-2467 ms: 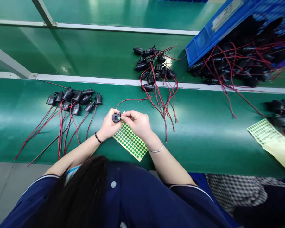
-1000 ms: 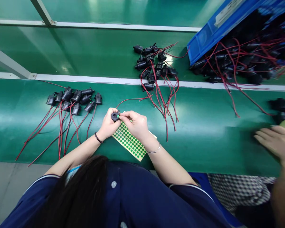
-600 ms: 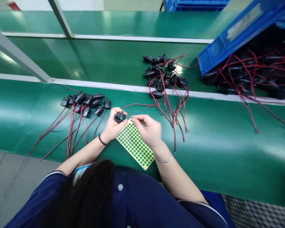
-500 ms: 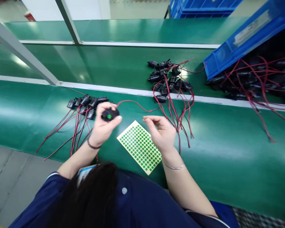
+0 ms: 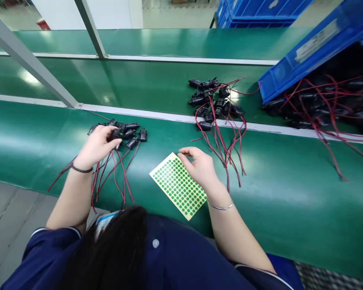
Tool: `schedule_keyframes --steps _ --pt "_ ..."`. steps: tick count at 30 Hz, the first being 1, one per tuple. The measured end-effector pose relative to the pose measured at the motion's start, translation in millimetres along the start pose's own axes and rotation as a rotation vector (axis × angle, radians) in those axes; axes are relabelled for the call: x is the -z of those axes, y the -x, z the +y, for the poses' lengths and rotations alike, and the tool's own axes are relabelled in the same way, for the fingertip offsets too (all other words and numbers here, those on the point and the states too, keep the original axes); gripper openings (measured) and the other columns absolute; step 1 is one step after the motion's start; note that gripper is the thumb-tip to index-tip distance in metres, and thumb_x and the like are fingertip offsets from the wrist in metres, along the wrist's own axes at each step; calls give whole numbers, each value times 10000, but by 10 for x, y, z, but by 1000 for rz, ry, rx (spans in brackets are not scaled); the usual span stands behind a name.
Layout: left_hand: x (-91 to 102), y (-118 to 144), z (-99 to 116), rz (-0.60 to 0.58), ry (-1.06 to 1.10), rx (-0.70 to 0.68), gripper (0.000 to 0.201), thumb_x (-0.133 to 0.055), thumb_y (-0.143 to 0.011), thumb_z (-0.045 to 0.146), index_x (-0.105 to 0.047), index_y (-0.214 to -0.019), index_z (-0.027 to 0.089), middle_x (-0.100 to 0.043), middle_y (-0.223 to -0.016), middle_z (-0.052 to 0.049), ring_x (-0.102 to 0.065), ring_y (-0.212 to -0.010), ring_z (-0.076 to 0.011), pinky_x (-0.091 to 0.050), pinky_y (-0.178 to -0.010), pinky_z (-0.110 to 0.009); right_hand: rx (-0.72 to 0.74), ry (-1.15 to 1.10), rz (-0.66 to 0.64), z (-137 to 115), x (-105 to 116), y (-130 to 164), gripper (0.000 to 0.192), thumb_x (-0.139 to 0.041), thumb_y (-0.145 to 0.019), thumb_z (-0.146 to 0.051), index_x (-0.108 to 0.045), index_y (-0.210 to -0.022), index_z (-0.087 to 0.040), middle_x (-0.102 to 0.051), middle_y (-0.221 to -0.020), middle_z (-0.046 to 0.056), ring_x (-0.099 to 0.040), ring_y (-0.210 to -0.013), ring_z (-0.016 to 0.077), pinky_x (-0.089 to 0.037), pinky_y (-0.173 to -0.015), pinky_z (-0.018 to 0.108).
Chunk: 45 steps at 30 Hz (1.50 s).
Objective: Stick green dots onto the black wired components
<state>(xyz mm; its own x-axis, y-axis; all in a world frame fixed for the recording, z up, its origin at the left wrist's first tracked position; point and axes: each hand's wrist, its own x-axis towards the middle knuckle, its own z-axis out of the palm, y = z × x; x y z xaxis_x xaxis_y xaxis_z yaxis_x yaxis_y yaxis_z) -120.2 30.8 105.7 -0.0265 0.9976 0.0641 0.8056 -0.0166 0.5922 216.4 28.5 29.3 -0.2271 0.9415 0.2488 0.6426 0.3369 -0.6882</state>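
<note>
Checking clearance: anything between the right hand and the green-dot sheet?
Nothing visible: the right hand overlaps the right edge of the green-dot sheet in view, contact unclear. Nearby red wires lie beyond and to the right.

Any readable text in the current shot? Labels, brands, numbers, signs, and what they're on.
None legible.
White label on the tilted blue crate: dark marks, too blurred to read.
White patch on the blue crates at the back: too small to tell if printed.
Green-dot sheet: no lettering visible.
Black parts: no markings readable at this size.
</note>
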Motion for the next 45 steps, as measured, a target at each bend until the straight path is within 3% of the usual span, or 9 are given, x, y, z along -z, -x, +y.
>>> schedule_keyframes --steps 4,8,13,19,23,28,36,40,45 --pt "-442 -281 -62 27 -86 -3 405 -641 -806 325 -584 -1171 158 -662 -1059 -103 -608 -1024 -266 -502 -962 -462 -21 171 -144 81 -40 -1 163 -582 -896 -209 -706 -1000 -198 -736 -1028 104 -685 -993 275 -552 -896 447" --pt "-608 -458 -103 88 -197 -70 296 -664 -789 255 -606 -1063 162 -652 -1019 -125 -563 -1061 -321 -444 -993 -540 3 251 -288 97 -71 9 217 -641 -868 -214 -697 -1077 -196 -702 -1098 123 -639 -1053 305 -539 -913 469" --pt "-751 -252 157 192 -162 -155 306 -699 -770 238 -619 -1059 178 -579 -1141 -143 -498 -1159 -358 -388 -1029 -574 75 240 -318 79 -122 -4 348 -728 -822 -294 -683 -1152 -193 -675 -1136 136 -603 -1057 314 -525 -930 489" --pt "-1277 296 633 -351 -162 -322 441 -775 -743 338 -612 -1104 146 -573 -1150 -140 -529 -1093 -316 -472 -966 -486 122 219 -349 83 -213 0 448 -729 -827 -239 -639 -1265 -217 -682 -1282 115 -539 -1249 345 -468 -1008 545" --pt "-1505 400 669 -390 -191 -290 484 -772 -747 279 -567 -1160 133 -564 -1197 -150 -525 -1116 -326 -480 -950 -491 90 216 -319 108 -235 33 454 -724 -833 -234 -632 -1274 -181 -736 -1152 126 -607 -1138 318 -502 -962 509" --pt "-1611 353 600 -314 69 -240 203 -625 -824 134 -568 -1012 183 -644 -1051 -93 -588 -1045 -269 -487 -949 -459 42 98 -291 110 -235 60 378 -687 -836 -149 -635 -1202 -229 -778 -1021 53 -684 -1008 258 -543 -888 416" --pt "-1681 274 537 -305 631 -72 207 -571 -849 180 -627 -1045 212 -679 -848 -6 -656 -771 -139 -532 -735 -277 -77 -56 -313 42 -147 96 317 -636 -891 -201 -573 -1196 -261 -798 -897 -15 -757 -789 192 -561 -754 323" --pt "-1707 273 538 -262 681 2 104 -612 -833 247 -674 -884 180 -694 -847 -33 -652 -750 -143 -533 -716 -279 14 -14 -231 19 -148 98 244 -651 -885 -223 -603 -1124 -235 -773 -1041 55 -733 -963 229 -562 -847 369" --pt "-1719 276 545 -267 832 71 280 -624 -835 253 -642 -1104 180 -657 -759 5 -626 -690 -116 -520 -673 -240 91 32 -152 17 -183 102 104 -639 -898 -239 -653 -1000 -223 -760 -964 73 -717 -929 237 -552 -874 398"
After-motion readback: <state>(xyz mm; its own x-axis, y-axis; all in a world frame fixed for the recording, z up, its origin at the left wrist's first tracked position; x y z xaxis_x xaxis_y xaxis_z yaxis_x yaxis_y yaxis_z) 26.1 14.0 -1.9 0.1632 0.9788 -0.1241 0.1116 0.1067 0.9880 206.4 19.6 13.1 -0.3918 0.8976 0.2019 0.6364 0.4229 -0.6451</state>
